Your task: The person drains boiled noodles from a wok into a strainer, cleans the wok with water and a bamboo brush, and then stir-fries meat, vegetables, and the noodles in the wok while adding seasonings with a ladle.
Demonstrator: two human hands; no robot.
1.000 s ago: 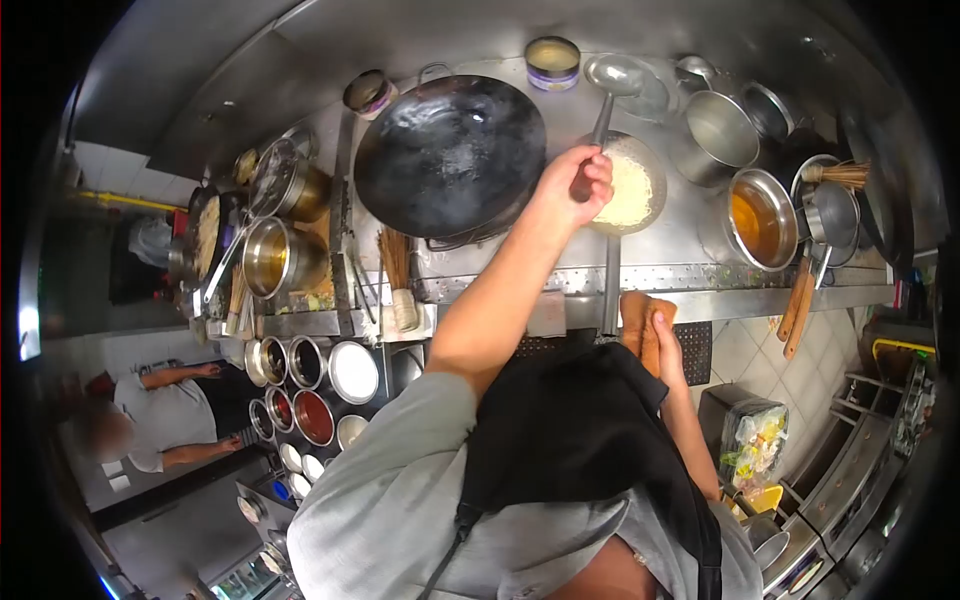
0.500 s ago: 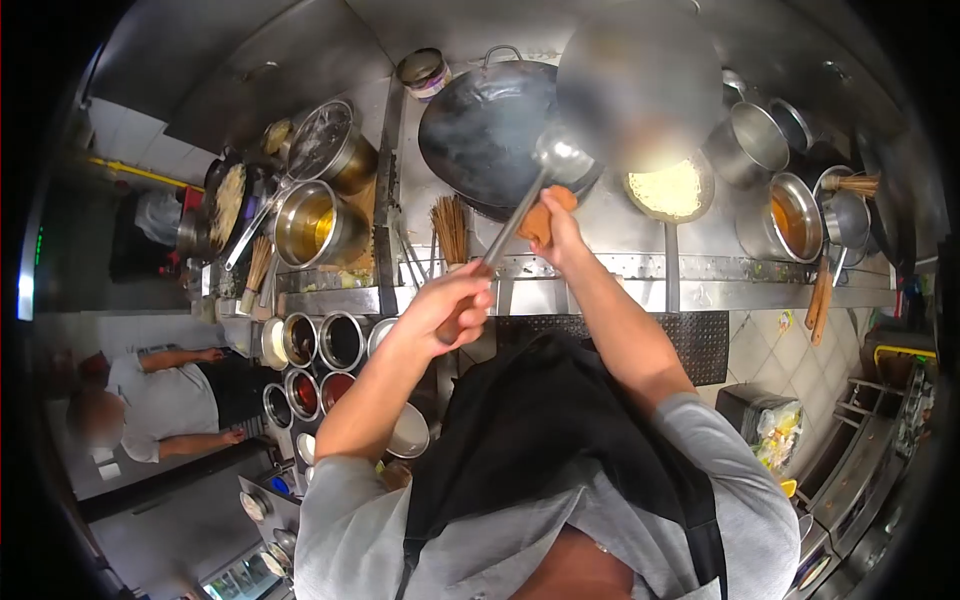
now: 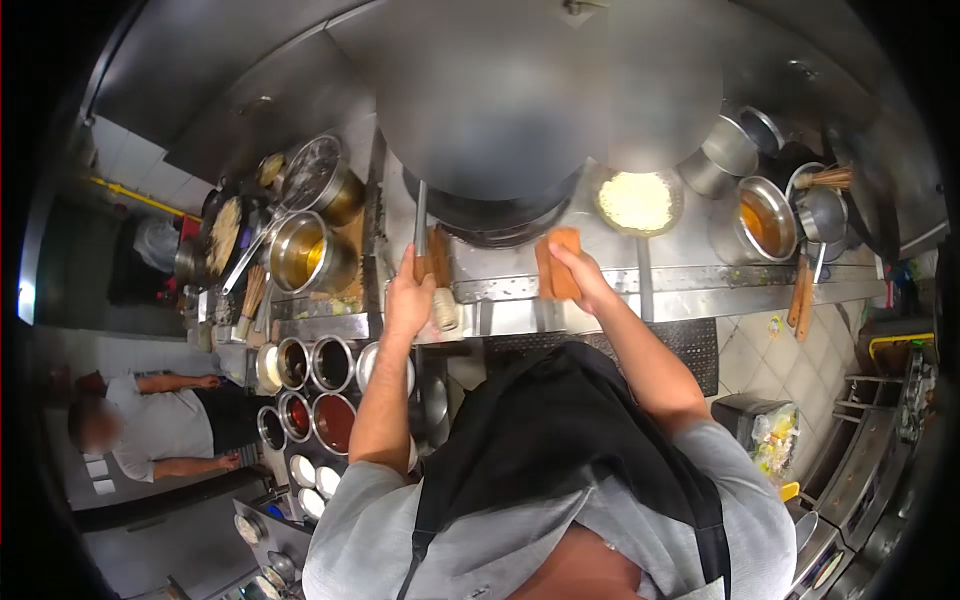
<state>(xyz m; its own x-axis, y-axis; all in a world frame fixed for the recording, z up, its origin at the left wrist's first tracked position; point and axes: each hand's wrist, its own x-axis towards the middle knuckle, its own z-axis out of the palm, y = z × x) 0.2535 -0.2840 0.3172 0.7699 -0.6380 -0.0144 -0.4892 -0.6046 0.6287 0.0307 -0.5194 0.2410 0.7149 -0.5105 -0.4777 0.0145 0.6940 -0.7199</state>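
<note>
My left hand [image 3: 408,300] is wrapped round the handle of a metal ladle [image 3: 421,210], which points away from me. A blurred patch hides the ladle's bowl. In my right hand [image 3: 590,282] is a folded orange-brown cloth [image 3: 560,262], held over the counter's front edge. Ahead, between both hands, sits a large dark wok [image 3: 500,232]; the blur covers most of it and only its near side shows. Beside my left hand stands a bamboo brush [image 3: 440,258].
Right of the wok is a long-handled strainer or pan [image 3: 645,265] holding pale noodle-like food [image 3: 638,200]. Metal pots [image 3: 765,215] stand further right. At left are a pot of yellow liquid [image 3: 300,255] and several sauce containers [image 3: 333,420]. Another person [image 3: 165,425] stands far left.
My left hand has moved left, swinging the ladle from a rightward slant to nearly straight ahead. My right hand has drawn back with the cloth from the wok's rim toward the counter edge.
</note>
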